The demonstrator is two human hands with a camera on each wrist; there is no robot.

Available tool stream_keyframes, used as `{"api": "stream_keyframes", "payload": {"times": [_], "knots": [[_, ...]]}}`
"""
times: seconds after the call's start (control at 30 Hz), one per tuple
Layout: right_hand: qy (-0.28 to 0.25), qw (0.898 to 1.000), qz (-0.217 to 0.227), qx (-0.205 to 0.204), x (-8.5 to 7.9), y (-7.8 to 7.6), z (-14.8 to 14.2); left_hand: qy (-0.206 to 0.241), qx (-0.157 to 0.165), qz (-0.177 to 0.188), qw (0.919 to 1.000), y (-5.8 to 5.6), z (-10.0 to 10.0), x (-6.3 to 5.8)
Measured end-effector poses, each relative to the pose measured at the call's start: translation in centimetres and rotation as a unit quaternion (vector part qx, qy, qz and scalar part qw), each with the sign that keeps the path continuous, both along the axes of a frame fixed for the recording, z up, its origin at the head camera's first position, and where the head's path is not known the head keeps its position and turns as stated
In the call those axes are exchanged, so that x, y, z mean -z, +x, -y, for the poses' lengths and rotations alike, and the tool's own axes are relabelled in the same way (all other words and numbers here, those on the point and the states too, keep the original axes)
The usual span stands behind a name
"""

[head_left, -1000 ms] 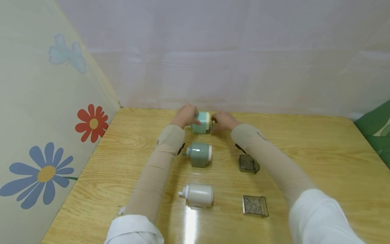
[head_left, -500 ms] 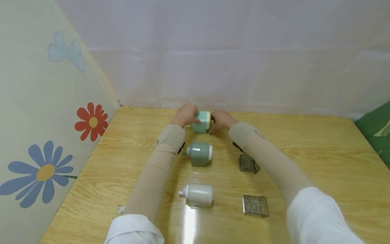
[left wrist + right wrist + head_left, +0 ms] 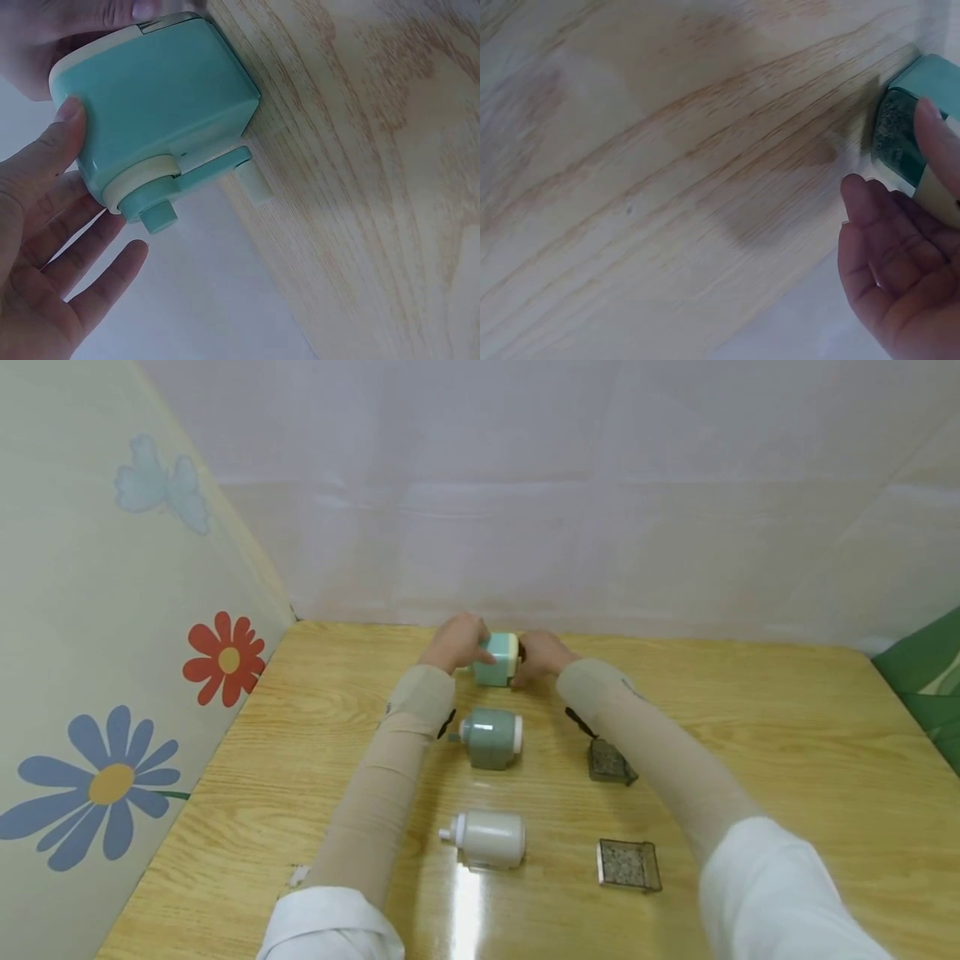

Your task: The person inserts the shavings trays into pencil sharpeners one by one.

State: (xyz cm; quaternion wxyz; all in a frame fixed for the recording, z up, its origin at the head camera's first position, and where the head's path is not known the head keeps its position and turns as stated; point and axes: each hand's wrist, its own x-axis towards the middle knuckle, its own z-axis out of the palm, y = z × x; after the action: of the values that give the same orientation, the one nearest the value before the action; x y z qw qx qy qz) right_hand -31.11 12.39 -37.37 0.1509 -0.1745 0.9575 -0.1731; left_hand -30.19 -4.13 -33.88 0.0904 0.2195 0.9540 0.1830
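A turquoise crank pencil sharpener (image 3: 492,660) with a cream rim lies near the table's far edge. My left hand (image 3: 456,643) holds its body, thumb on one side, other fingers spread loosely behind. In the left wrist view, the sharpener's crank arm (image 3: 214,166) ends in a pale knob (image 3: 255,184). My right hand (image 3: 543,655) is at the opposite, cream-rimmed end. Seen from the right wrist, its thumb (image 3: 935,139) overlaps that end and its fingers curve loosely beside the see-through shavings drawer (image 3: 896,142), which sits in the body.
Towards me lie a grey-green sharpener (image 3: 491,739) and a beige sharpener (image 3: 491,840). Right of them sit two separate dark see-through drawers, a farther drawer (image 3: 611,762) and a nearer drawer (image 3: 628,866), both holding shavings. A wall sheet (image 3: 525,527) rises behind the wooden table (image 3: 750,735).
My right hand has shifted slightly left, closer against the turquoise sharpener's cream end. The left hand keeps its hold, and the other things stay put.
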Motion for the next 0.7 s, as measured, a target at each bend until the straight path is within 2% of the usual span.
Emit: {"api": "stream_keyframes", "payload": {"times": [0.13, 0.17, 0.43, 0.6, 0.7], "knots": [[0.003, 1.000, 0.001, 0.004, 0.0, 0.2, -0.2, 0.001, 0.000, 0.003, 1.0000, 0.1, -0.2, 0.0], [0.008, 1.000, 0.014, 0.009, 0.0, 0.2, -0.1, 0.002, -0.001, 0.003, 1.0000, 0.1, -0.2, 0.0], [0.029, 0.999, 0.018, -0.006, -1.0, 0.8, -0.1, 0.002, -0.006, 0.011, 0.9999, -0.1, 0.1, 0.0], [0.043, 0.999, 0.017, -0.017, -1.5, 0.9, -0.2, 0.002, 0.011, 0.006, 0.9999, -0.7, 1.0, 0.5], [0.033, 0.999, 0.008, -0.026, -1.6, 1.0, -0.5, 0.008, 0.026, 0.003, 0.9996, -1.0, 1.6, 0.9]]}}
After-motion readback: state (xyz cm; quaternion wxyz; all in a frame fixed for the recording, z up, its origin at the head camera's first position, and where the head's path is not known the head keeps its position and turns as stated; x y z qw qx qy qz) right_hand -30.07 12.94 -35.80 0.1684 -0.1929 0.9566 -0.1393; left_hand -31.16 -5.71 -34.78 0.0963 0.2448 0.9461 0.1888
